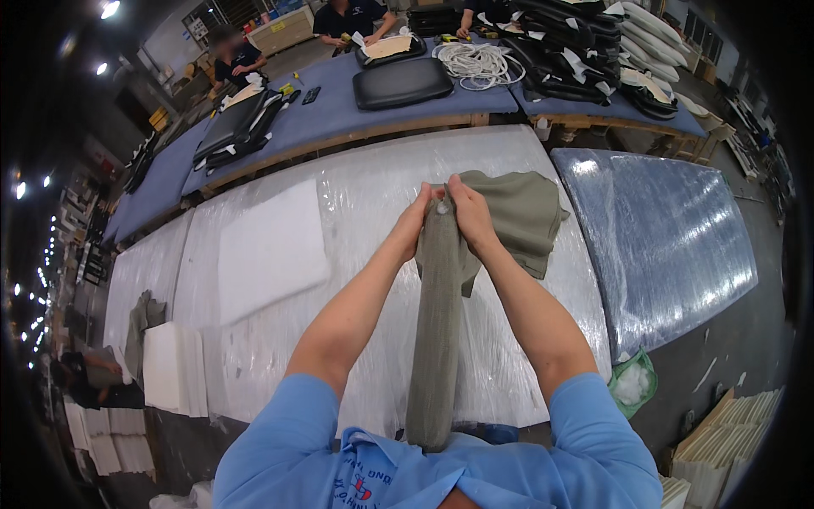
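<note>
A long, narrow piece covered in olive-green fabric (434, 339) stands away from my chest, its near end against my shirt. At its far end, my left hand (413, 222) grips the cover's edge from the left. My right hand (471, 212) closes on the same edge from the right, close to the left one. Between the hands a bit of white filling (443, 207) shows at the opening. Loose green fabric (521, 216) spreads out to the right of my right hand. Some fingertips are hidden behind the cloth.
Below lies a plastic-wrapped white table surface (373, 191) with a square white padding sheet (275, 246). Stacked white slabs (174, 369) stand at left. A wrapped blue panel (670, 237) lies right, near a green bag (634, 382). Beyond, co-workers handle black cushions at a blue table (314, 127).
</note>
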Motion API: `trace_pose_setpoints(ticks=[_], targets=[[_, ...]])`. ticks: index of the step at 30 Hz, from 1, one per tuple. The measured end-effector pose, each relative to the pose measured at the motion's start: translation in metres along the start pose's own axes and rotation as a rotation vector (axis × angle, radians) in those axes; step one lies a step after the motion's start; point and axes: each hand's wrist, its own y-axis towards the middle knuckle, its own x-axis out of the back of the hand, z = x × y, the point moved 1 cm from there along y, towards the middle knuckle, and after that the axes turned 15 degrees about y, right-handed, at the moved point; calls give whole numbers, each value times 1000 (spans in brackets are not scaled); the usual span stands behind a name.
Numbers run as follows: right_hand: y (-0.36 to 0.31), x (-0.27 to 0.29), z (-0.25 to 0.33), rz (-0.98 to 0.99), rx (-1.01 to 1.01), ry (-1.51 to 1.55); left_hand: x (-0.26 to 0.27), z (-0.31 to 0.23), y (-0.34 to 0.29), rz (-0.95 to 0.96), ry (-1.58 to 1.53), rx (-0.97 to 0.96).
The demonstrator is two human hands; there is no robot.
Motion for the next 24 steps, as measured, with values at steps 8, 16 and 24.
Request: trace_pose_setpoints(ticks=[8,16,24], targets=[[5,11,-2,-113,149,54,52,-12,8,229,50,42],[-1,-4,5,-97,175,57,46,-28,0,373,153,-17],[12,-3,31,-261,153,-262,-7,-28,-32,282,259,-92]])
